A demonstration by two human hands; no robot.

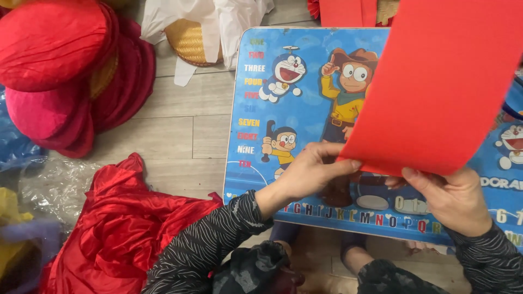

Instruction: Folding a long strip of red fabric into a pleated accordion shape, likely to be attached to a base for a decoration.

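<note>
- Black sleeves with thin white wavy lines point(210, 247) fill the bottom edge nearest the camera, one on each forearm, running up toward the two hands.
- Held between those hands is a large flat sheet of plain red paper or thin card point(444, 76), smooth and uncreased, with straight edges; it slants up and away to the right from the grip and runs out of the top of the view.
- Left hand point(310, 171) is closed in a pinch on the sheet's lower left corner, thumb lying along the bottom edge on the near face, the other fingers curled behind it.
- Right hand point(455, 198) grips the bottom edge just to the right of the left hand, thumb tip up against the sheet and fingers tucked beneath; it is closed on the paper too.
- Beneath both hands and the sheet sits a small blue table top printed with cartoon characters, letters and numbers point(256, 147); the sheet hides much of its right side.
- Left of the grip, on the pale wooden plank floor point(180, 136), lies a crumpled heap of shiny red fabric point(122, 228).
- Further left and above, well apart from the hands, are big red and pink padded fabric shapes point(65, 60).
- Above the grip, past the table's far edge, a woven straw-coloured basket point(188, 41) sits partly under white plastic wrapping point(218, 16).
</note>
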